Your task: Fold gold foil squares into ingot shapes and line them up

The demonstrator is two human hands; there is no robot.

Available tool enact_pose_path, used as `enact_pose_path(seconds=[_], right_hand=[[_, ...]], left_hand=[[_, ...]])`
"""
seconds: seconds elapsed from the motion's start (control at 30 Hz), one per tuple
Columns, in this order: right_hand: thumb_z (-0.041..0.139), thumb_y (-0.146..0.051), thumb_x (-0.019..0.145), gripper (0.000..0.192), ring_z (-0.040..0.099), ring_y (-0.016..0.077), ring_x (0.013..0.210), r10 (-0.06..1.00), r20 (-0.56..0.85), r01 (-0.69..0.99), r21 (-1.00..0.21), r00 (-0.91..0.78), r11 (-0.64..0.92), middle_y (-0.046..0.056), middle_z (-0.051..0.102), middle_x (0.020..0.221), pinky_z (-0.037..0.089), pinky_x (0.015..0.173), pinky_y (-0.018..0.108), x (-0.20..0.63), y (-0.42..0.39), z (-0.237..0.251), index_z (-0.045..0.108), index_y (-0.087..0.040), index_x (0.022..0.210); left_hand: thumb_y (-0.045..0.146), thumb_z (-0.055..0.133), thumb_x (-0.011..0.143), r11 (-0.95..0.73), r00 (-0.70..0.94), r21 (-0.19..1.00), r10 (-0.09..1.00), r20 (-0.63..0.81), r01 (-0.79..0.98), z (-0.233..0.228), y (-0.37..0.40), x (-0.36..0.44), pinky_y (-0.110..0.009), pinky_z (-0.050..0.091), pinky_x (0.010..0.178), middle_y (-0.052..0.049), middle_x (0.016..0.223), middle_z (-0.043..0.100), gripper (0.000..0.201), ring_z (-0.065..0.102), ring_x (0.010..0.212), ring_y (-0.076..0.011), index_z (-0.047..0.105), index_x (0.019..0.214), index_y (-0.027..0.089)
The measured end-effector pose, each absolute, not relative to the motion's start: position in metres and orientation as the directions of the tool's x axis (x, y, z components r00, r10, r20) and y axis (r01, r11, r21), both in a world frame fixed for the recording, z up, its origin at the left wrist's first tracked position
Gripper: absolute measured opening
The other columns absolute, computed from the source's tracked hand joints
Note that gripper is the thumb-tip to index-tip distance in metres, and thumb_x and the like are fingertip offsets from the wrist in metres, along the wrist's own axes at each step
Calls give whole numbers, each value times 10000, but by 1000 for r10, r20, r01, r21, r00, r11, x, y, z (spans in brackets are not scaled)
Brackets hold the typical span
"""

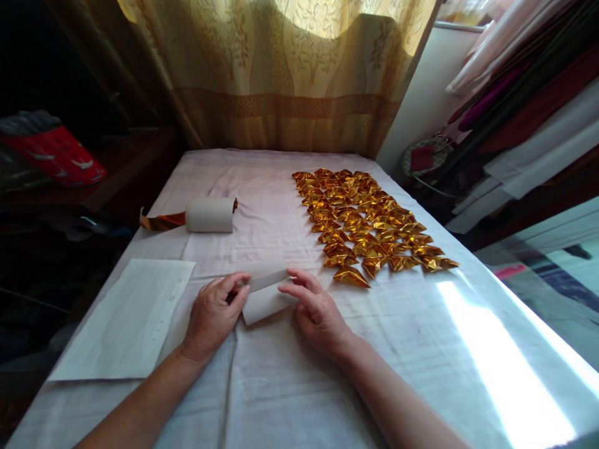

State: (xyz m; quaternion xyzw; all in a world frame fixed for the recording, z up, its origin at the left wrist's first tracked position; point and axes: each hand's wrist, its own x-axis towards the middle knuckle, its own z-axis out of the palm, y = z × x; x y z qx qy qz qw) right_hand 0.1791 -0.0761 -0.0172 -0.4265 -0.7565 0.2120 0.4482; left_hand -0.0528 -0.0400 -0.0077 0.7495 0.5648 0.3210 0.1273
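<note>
Both my hands meet on a small white-backed paper sheet (pixel 262 298) lying on the cloth-covered table (pixel 262 386). My left hand (pixel 213 315) pinches the sheet's left end between thumb and fingers. My right hand (pixel 314 310) presses its fingertips on the sheet's right side. The sheet's top edge is folded up a little. Just right of my right hand lies the nearest of several folded gold paper ingots (pixel 350 277), part of rows (pixel 369 218) that run toward the far right of the table.
A roll of gold foil paper (pixel 209 214), white side out, lies at the far left with a gold strip trailing off. A stack of white sheets (pixel 128 318) sits at my left. A curtain (pixel 290 68) hangs behind; stacked fabric (pixel 524 106) stands right.
</note>
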Motion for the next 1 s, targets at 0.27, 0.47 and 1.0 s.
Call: enact_pose_path(seconds=[0.27,0.47,1.0], right_hand=[[591,-121,883,266,595,262,1145,788,483,746,-342,-382,572,78,661,1270,491,947,425,186,-76,-5,714,-268,1067],[570,-152,912,185,491,284,1316,787,377,740,-299,-489,603,58,638,1338,386,1055,475,183,-75,4,689,-228,1031],[570,-202,937,135,537,258,1246,804,301,734,-332,-513,592,47,678,1267,323,1099,477,181,-76,5,654,-239,1036]], left_hand=[[365,536,952,-491,326,431,856,401,757,-6,-42,-53,-349,483,775,-11,854,750,240,671,816,-209,742,920,245],[337,545,956,-545,413,322,820,395,774,-3,-43,-53,-370,464,767,-21,873,718,220,635,846,-225,746,926,252],[325,592,933,-726,607,128,646,463,676,14,-67,-40,-464,373,997,-56,1143,712,163,595,1111,-278,713,984,229]])
